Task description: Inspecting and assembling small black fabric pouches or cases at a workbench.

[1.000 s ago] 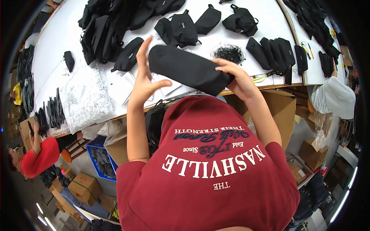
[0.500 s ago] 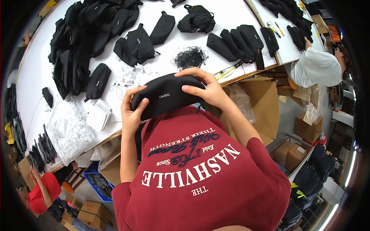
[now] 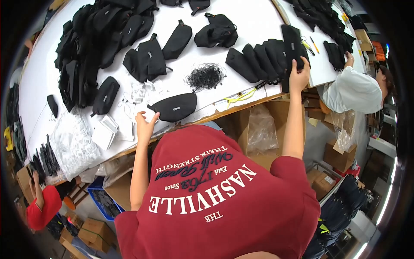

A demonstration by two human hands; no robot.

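Observation:
A black zip pouch (image 3: 176, 108) lies along the near edge of the white table, in front of me. At its left end is my left hand (image 3: 146, 124), thumb and fingers closed on the pouch's tip. My right arm stretches out to the right. There my right hand (image 3: 299, 77) grips the lower end of another black pouch (image 3: 292, 41), thumb on one side and fingers on the other. This pouch stands against the right end of a row of similar pouches (image 3: 258, 60). Its lowest part is partly behind my hand.
A tangle of black cords (image 3: 205, 77) lies beyond the near pouch. White tags (image 3: 140, 91), a yellow-green cord (image 3: 241, 98) and a bag of white labels (image 3: 74, 142) are on the table. More black pouches (image 3: 92, 39) are heaped far left. A co-worker (image 3: 353, 88) is at right; an open carton (image 3: 276, 142) stands below the edge.
The pouch held up in both hands now lies on the table, with my left hand at its end. My right hand has left it, reached right, and gripped the pouch beside the row.

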